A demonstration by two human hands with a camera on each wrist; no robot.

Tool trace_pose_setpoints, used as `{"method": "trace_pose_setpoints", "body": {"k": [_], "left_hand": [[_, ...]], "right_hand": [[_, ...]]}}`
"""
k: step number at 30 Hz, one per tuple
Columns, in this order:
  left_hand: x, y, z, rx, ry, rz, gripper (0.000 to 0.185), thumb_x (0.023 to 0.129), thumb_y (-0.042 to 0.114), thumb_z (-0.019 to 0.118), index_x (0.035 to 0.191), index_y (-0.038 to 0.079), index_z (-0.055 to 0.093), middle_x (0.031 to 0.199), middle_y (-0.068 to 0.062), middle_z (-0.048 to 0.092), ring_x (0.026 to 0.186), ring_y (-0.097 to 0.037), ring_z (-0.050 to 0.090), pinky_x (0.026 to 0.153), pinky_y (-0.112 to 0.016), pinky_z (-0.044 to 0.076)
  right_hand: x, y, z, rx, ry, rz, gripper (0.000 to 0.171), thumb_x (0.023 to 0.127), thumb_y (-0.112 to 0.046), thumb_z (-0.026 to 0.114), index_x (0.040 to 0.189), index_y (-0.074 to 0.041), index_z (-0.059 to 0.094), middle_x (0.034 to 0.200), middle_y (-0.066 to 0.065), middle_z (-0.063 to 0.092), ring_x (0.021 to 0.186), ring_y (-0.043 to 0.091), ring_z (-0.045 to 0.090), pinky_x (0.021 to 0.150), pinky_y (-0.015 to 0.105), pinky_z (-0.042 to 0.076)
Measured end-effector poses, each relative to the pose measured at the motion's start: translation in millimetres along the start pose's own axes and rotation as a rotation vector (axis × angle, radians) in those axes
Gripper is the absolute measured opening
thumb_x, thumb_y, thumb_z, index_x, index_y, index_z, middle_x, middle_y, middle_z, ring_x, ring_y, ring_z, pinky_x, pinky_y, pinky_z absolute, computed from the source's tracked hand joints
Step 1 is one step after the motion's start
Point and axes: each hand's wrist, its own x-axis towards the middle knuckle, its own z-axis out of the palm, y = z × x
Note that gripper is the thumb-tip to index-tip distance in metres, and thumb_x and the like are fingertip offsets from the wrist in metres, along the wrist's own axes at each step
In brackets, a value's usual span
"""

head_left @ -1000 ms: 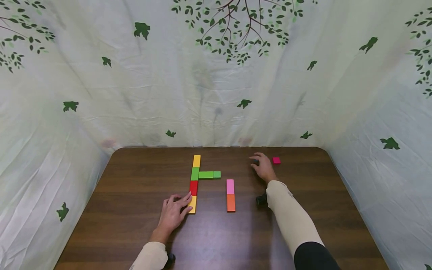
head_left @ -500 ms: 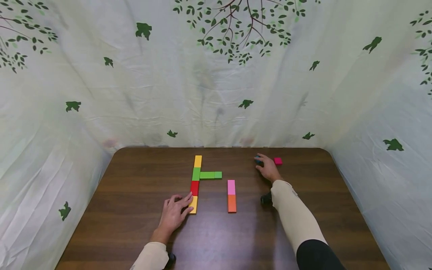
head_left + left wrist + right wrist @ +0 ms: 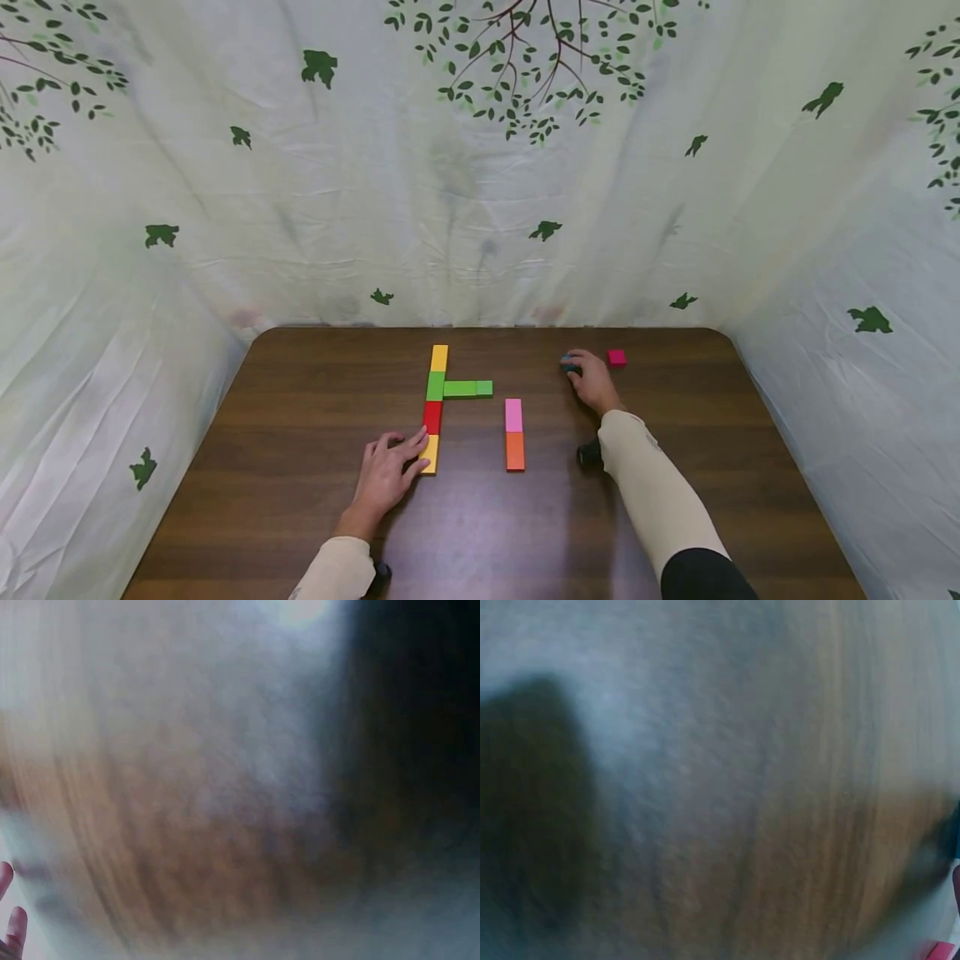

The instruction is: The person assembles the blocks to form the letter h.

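Observation:
My left hand [image 3: 386, 471] rests with its index finger and thumb on the near yellow block [image 3: 430, 454], its fingers loosely extended. That block ends a column with a red block [image 3: 432, 417], a green block [image 3: 436, 386] and a far yellow block [image 3: 439, 358]. Between the fingers and thumb of my right hand [image 3: 594, 385] is a small blue block [image 3: 569, 363], partly hidden, near the table's far edge. The right wrist view catches only a sliver of the blue block [image 3: 957, 834]. Just right of that hand lies a crimson block [image 3: 617, 357].
A long green block [image 3: 460, 389] and a small light green block [image 3: 484, 388] branch right from the column. Apart from them, a pink block [image 3: 513, 414] meets an orange block [image 3: 515, 452]. A printed cloth [image 3: 480, 275] hangs behind the wooden table [image 3: 300, 400].
My right hand shifts slightly right, then a little toward me, with the blue block at its fingertips. The left hand stays on the yellow block.

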Motion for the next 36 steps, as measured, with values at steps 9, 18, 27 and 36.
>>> {"method": "trace_pose_setpoints", "body": {"k": [9, 18, 27, 36], "left_hand": [[0.1, 0.2, -0.3, 0.001, 0.016, 0.016, 0.053, 0.085, 0.035, 0.071, 0.134, 0.017, 0.057, 0.141, 0.004, 0.052, 0.119, -0.031, 0.046, 0.095, -0.052, 0.032], [-0.5, -0.6, 0.9, 0.002, 0.027, 0.026, 0.053, 0.084, 0.034, 0.072, 0.132, 0.017, 0.058, 0.140, 0.003, 0.053, 0.118, -0.031, 0.047, 0.094, -0.051, 0.032], [-0.9, -0.4, 0.6, 0.008, 0.023, 0.031, 0.053, 0.085, 0.034, 0.072, 0.132, 0.016, 0.059, 0.139, 0.003, 0.053, 0.118, -0.031, 0.047, 0.094, -0.051, 0.032], [-0.3, 0.8, 0.3, 0.010, 0.020, 0.026, 0.053, 0.084, 0.034, 0.072, 0.133, 0.017, 0.058, 0.139, 0.003, 0.053, 0.118, -0.031, 0.046, 0.094, -0.051, 0.032]], "right_hand": [[-5.6, -2.3, 10.9, 0.041, 0.058, 0.003, 0.025, 0.090, 0.001, 0.065, 0.114, 0.001, 0.069, 0.123, 0.017, 0.062, 0.116, 0.035, 0.056, 0.098, 0.048, 0.043], [-8.6, -11.8, 15.6, 0.034, 0.026, -0.029, 0.025, 0.090, -0.002, 0.066, 0.114, 0.003, 0.069, 0.117, 0.018, 0.061, 0.110, 0.036, 0.057, 0.095, 0.048, 0.045], [-8.2, -20.6, 23.2, 0.067, 0.046, -0.069, 0.024, 0.089, 0.001, 0.066, 0.112, 0.004, 0.070, 0.112, 0.018, 0.061, 0.106, 0.035, 0.058, 0.093, 0.048, 0.046], [-6.7, -26.9, 32.6, 0.060, 0.022, -0.072, 0.024, 0.090, -0.001, 0.066, 0.113, 0.002, 0.070, 0.114, 0.015, 0.061, 0.108, 0.033, 0.058, 0.094, 0.046, 0.046]]}}
